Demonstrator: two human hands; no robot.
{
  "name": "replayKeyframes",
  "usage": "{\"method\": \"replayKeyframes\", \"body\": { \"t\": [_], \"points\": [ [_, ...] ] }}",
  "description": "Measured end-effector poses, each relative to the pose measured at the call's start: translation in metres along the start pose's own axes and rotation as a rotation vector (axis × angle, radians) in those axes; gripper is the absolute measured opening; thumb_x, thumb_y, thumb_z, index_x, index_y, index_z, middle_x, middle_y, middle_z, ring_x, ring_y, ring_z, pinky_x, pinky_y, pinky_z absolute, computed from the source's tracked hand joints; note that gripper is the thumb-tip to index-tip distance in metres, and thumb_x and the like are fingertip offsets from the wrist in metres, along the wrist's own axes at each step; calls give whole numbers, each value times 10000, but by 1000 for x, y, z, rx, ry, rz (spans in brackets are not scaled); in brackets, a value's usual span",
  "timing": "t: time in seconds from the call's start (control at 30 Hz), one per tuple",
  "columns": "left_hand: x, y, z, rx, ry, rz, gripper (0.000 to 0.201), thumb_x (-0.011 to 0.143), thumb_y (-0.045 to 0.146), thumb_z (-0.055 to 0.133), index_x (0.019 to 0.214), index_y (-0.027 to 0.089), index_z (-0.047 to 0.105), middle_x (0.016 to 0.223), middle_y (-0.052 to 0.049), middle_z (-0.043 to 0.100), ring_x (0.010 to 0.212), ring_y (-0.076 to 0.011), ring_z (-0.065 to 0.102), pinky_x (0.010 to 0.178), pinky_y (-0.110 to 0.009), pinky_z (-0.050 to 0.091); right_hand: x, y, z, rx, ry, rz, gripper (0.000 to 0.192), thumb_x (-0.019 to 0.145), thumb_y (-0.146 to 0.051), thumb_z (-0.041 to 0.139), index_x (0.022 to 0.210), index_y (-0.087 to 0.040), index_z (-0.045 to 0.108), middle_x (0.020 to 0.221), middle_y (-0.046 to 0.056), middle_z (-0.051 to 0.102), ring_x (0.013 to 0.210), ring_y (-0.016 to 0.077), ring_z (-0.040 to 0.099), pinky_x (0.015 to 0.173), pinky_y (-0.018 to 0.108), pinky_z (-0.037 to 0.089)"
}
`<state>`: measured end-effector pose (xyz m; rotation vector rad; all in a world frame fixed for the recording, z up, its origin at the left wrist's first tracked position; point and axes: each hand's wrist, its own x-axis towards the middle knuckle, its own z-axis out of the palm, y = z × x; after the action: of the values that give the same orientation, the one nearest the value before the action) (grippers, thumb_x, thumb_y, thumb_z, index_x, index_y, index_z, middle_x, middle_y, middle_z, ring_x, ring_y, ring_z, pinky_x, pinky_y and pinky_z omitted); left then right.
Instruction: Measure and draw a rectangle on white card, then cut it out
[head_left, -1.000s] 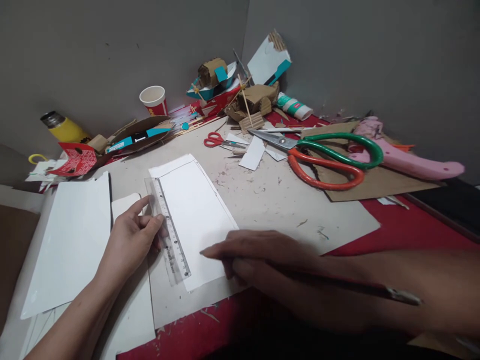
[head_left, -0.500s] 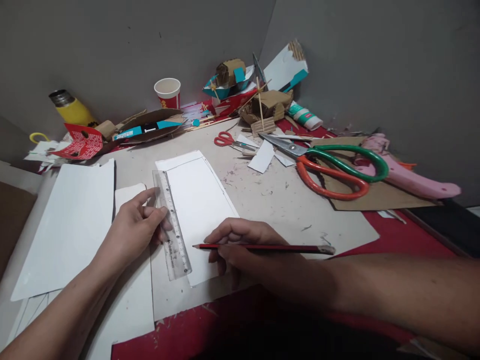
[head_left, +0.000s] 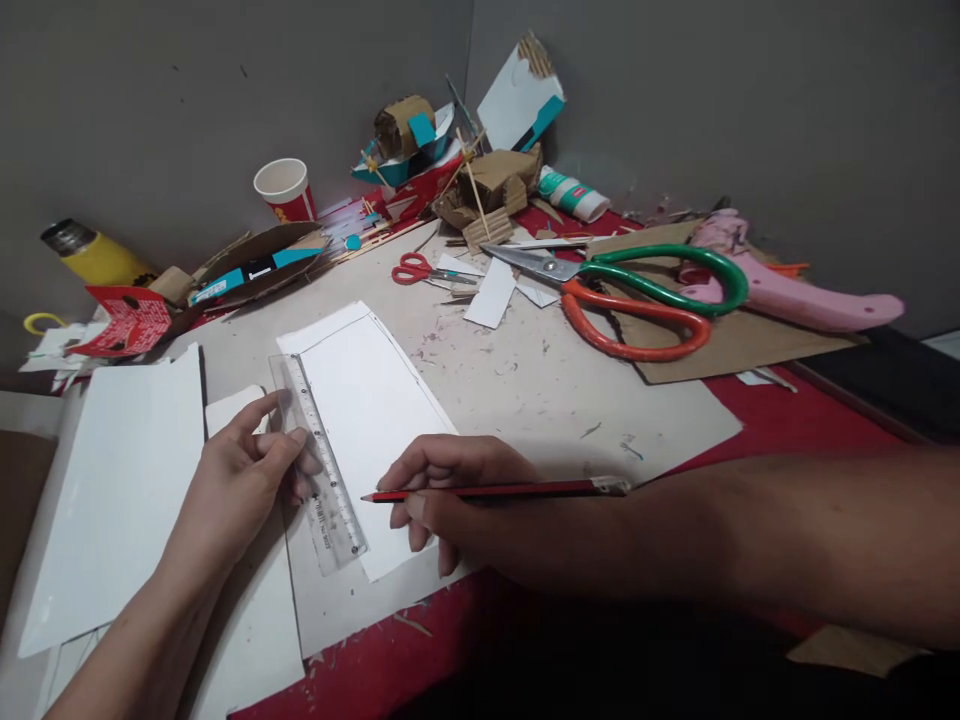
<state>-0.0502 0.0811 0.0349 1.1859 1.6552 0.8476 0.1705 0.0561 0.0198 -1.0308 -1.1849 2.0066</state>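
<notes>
the white sheet lay flat toward the desk's near edge, the clear ruler along its left side, seemingly for a straight guide. our left hand, half curled, pinched the ruler's outer edge, apparently to steady it. our right hand closed round the pencil, its tip near the ruler's marked edge. large scissors rested toward the desk's right edge, leaving the sheet uncovered.
</notes>
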Motion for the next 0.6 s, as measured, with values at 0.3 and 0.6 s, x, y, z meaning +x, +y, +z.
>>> {"method": "replayKeyframes", "body": {
  "t": [0.3, 0.6],
  "points": [
    [-2, 2, 2, 27, 38, -2, 678, 764, 352, 747, 1351, 151, 473, 582, 7, 663, 432, -114, 515, 419, -210, 403, 4, 7, 0, 51, 14, 0, 202, 719, -97, 578, 875, -179, 678, 763, 4, 664, 641, 107, 623, 425, 147, 538],
    [-4, 5, 3, 50, 52, 4, 635, 782, 328, 732, 1334, 135, 486, 568, 11, 657, 423, -106, 512, 423, -204, 403, 2, 4, 2, -65, 33, 24, 170, 705, -150, 609, 850, -187, 692, 731, -1, 652, 582, 101, 588, 432, 168, 494]
  ]
}}
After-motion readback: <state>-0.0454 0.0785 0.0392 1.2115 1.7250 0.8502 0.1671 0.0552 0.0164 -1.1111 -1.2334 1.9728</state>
